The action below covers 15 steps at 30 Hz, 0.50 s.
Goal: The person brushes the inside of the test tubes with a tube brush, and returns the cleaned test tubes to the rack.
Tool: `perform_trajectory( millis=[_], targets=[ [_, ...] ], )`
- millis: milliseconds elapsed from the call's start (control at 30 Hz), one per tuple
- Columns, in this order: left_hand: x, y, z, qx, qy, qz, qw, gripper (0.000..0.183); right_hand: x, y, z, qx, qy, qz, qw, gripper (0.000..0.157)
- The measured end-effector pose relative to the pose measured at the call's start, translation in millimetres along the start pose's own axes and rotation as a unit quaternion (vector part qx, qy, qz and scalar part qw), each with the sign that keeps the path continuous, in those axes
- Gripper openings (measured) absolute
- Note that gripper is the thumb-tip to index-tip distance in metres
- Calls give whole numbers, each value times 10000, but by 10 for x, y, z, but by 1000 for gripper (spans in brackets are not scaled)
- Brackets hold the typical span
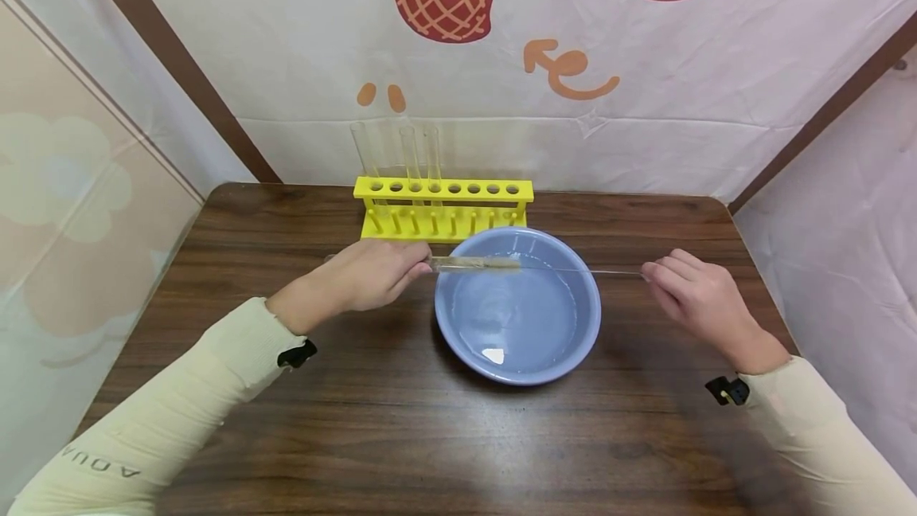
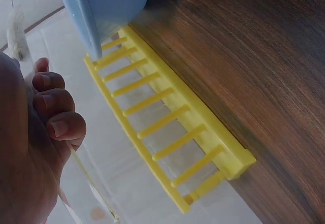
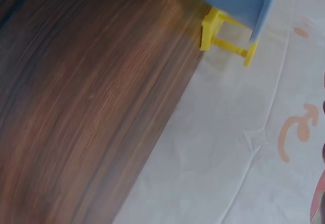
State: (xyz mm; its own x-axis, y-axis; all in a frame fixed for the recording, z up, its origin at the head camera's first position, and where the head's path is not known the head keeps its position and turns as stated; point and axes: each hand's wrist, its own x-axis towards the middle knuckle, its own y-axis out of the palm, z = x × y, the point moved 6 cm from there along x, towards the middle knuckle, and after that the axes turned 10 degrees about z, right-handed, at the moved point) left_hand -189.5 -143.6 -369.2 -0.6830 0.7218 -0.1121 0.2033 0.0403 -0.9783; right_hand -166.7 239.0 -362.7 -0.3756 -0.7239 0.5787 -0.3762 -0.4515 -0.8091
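My left hand (image 1: 376,273) grips a clear test tube (image 1: 450,264), held level above the left side of a blue basin (image 1: 458,357) of water. A test tube brush (image 1: 505,263) lies in line with the tube, its pale bristles at the tube's mouth and seemingly partly inside. Its thin wire handle (image 1: 602,271) runs right to my right hand (image 1: 698,297), which pinches the end. In the left wrist view, curled fingers (image 2: 61,125) wrap the tube. The right wrist view does not show the right hand.
Behind the basin stands a yellow test tube rack (image 1: 444,189) with pegs along its base. Three clear test tubes (image 1: 410,150) stand in its left holes. The brown wooden table (image 1: 444,452) ends at a printed cloth backdrop (image 1: 286,62), with cloth on both sides too.
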Motion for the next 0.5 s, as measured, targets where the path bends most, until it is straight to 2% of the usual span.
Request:
perform_trajectory(
  millis=[200,500],
  targets=[
    [-23,3,10,46,86,-109,9999,20,-71,-9,-32,-21,22,-60,10000,34],
    [-51,19,37,95,113,-173,9997,20,-133,28,-110,776,570,521,9940,38]
  ],
)
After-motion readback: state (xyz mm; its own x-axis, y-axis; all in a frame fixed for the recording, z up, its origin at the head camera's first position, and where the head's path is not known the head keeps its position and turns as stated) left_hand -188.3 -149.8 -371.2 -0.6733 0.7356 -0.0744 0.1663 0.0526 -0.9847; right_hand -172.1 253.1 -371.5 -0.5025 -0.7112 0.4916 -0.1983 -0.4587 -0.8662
